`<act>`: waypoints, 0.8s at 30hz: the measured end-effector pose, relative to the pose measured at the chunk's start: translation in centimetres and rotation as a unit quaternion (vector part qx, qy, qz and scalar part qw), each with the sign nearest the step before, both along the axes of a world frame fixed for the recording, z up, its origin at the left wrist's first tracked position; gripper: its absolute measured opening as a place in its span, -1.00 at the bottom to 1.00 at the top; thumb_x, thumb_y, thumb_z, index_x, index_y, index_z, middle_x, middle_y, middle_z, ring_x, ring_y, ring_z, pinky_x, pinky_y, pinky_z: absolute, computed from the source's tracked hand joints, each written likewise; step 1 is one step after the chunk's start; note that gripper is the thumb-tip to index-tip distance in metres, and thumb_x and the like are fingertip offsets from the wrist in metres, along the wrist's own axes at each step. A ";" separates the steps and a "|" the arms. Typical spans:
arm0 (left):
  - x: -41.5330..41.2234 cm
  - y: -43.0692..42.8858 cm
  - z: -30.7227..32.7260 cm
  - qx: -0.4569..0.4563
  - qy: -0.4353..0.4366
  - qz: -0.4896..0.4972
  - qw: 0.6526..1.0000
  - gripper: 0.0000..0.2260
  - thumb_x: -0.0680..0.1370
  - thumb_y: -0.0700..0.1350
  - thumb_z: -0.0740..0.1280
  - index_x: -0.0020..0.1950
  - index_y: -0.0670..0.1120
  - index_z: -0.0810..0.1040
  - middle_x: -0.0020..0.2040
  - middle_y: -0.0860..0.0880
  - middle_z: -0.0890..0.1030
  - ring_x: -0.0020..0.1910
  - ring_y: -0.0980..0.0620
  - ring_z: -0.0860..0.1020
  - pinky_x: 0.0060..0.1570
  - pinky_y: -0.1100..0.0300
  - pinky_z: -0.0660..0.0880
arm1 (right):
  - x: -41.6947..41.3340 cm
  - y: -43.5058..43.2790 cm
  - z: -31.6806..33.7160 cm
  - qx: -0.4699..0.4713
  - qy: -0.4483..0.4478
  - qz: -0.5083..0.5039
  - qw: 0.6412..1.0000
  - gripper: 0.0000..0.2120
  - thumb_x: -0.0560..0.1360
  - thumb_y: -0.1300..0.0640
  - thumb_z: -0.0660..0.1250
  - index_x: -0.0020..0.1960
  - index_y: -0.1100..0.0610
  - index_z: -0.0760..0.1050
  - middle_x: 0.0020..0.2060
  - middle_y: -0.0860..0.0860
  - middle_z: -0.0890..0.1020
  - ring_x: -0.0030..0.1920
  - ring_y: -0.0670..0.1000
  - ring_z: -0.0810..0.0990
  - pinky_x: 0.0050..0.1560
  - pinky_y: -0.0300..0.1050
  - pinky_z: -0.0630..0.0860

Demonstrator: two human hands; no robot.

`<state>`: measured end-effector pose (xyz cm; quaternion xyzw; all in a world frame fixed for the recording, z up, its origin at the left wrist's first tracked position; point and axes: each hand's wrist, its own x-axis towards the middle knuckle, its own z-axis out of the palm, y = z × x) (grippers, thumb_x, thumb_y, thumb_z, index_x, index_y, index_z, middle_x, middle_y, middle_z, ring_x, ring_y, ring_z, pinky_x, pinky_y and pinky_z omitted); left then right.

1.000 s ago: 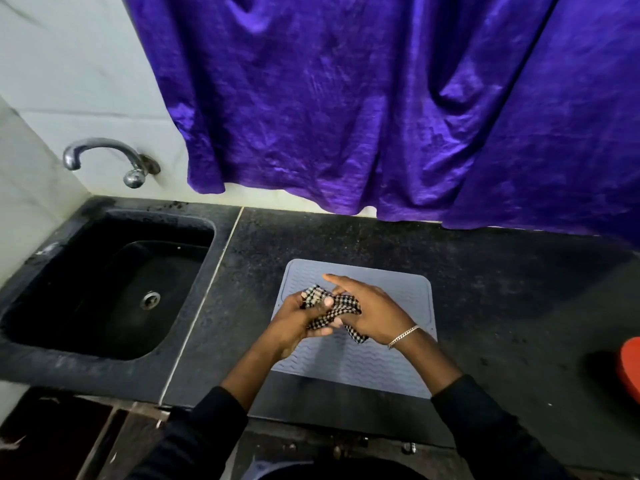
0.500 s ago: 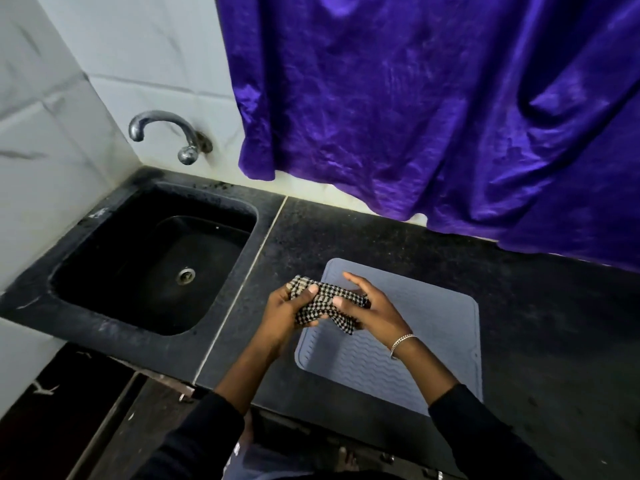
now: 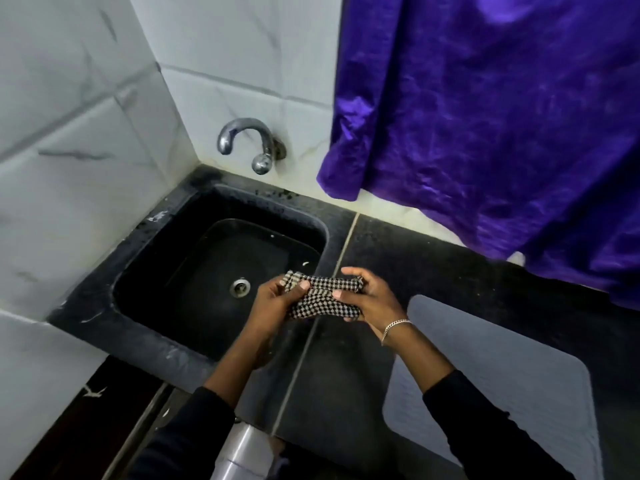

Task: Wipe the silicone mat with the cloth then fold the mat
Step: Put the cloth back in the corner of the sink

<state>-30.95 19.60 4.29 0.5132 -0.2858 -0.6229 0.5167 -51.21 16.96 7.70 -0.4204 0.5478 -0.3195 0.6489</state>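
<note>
A black-and-white checked cloth is bunched between both hands, held in the air over the right edge of the sink. My left hand grips its left end and my right hand, with a silver bracelet on the wrist, grips its right end. The grey silicone mat lies flat and unfolded on the black counter at the lower right, partly crossed by my right forearm. Neither hand touches the mat.
A black sink with a metal drain fills the left of the counter. A chrome tap juts from the white tiled wall above it. A purple curtain hangs behind the counter on the right.
Both hands carried the cloth left, off the mat, to above the sink's right edge. The view swung left, so the mat now sits at the lower right.
</note>
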 end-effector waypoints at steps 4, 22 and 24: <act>6.7 -2.0 -0.4 -0.007 -0.054 -0.011 0.998 -0.74 0.40 -0.13 0.58 0.06 -0.13 0.68 0.03 -0.24 0.72 0.01 -0.18 0.69 0.09 -0.08 0.62 | 6.4 -3.2 -0.6 -0.026 0.036 -0.001 0.999 -0.54 0.40 0.40 0.53 0.24 0.17 0.53 0.01 0.17 0.64 -0.04 0.12 0.65 -0.12 0.02 0.65; 25.2 -13.5 -1.8 0.006 -0.314 0.043 0.948 -0.54 0.37 -0.28 0.59 0.23 -0.16 0.57 0.06 -0.03 0.66 0.00 0.05 0.61 -0.10 0.50 0.47 | 26.8 -16.9 -3.5 -0.178 0.240 0.100 0.949 -0.48 0.38 0.23 0.54 0.25 0.01 0.43 -0.10 -0.26 0.48 -0.12 -0.37 0.51 -0.29 -0.56 0.38; 26.3 -15.1 -1.8 0.004 -0.341 0.043 0.939 -0.52 0.38 -0.26 0.59 0.26 -0.16 0.57 0.04 0.02 0.63 0.01 0.08 0.59 -0.16 0.54 0.41 | 28.0 -18.8 -3.7 -0.184 0.249 0.104 0.945 -0.51 0.38 0.25 0.53 0.24 0.08 0.44 -0.10 -0.23 0.48 -0.12 -0.32 0.46 -0.25 -0.58 0.37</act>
